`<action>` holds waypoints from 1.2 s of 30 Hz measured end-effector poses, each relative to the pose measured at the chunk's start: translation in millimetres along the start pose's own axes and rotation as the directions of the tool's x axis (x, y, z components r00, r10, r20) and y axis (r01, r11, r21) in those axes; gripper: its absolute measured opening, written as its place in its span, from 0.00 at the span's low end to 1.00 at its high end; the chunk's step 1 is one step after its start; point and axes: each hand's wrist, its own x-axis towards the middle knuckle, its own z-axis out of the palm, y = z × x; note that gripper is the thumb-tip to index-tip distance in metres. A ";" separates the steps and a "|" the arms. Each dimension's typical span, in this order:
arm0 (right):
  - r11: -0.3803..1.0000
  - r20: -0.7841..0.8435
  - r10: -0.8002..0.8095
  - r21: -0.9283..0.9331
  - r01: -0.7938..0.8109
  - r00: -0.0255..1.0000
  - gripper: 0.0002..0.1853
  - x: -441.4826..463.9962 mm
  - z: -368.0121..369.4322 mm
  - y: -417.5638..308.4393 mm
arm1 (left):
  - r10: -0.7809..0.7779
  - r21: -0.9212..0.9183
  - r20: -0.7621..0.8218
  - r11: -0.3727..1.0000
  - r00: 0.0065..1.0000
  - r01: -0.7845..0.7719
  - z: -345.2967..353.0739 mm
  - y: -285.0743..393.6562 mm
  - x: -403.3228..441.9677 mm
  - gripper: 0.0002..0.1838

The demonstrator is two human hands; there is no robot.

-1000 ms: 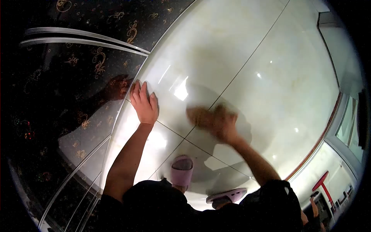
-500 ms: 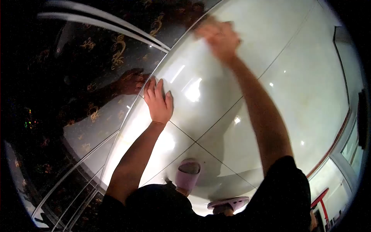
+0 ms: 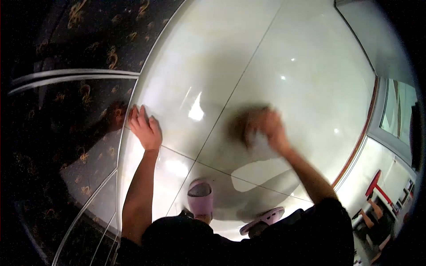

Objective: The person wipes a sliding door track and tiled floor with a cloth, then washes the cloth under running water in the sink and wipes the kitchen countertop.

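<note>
The left hand (image 3: 146, 133) is laid on the shiny white floor (image 3: 213, 48). Its fingers are open and a bit spread, with the thumb out to the side. The fingertips are right by the thin silver edge (image 3: 134, 86) where the floor meets the black panels (image 3: 66, 115) with gold swirls. So there is very little room on that side of the fingers, but on the thumb side the floor is wide and open.

The right hand (image 3: 268, 126) is over the open floor, well apart from the left fingers and from the silver edge. It is blurry. Its fingers look bent, but I cannot tell if they grip something. A brown smudge (image 3: 239, 126) shows just beside these fingers, on the side facing the left hand, and it is too blurry to name.

The floor is under both hands. Past the right fingers it goes on, smooth and bright, with thin dark lines between the big tiles. Far off on the outer side of the right hand, a brown strip (image 3: 357, 148) runs along the floor's other edge, beside a gray frame (image 3: 390, 139).

Nearer the body than the fingers are two pink slippers (image 3: 202, 204) on the person's feet. A red T-shaped thing (image 3: 376, 184) is far out past the right arm.
</note>
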 end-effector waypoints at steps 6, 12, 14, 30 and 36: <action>0.975 -0.591 0.187 0.210 -0.074 0.785 0.16 194.3 -86.0 139.8 | 0.065 0.064 -0.028 0.996 0.997 -0.063 0.3 3.8 2.0 0.23; 0.937 0.097 0.258 -0.266 -0.225 0.961 0.30 9.0 13.6 -10.3 | 0.080 0.071 -0.007 0.994 0.997 -0.079 2.6 0.5 1.3 0.24; 0.952 0.346 0.241 -0.268 -0.151 0.907 0.32 -97.0 64.5 -48.5 | 0.060 0.065 0.012 0.996 0.998 -0.061 0.6 3.3 2.3 0.24; 0.864 -0.545 0.271 -0.226 -0.450 0.794 0.11 14.6 -67.0 100.5 | 0.117 0.154 0.014 0.981 0.993 -0.118 8.3 -11.9 -2.1 0.22; 0.998 -0.308 0.050 -0.018 -0.059 0.950 0.09 -188.2 72.8 -61.9 | 0.097 0.145 -0.008 0.985 0.995 -0.094 12.8 -23.5 -2.1 0.21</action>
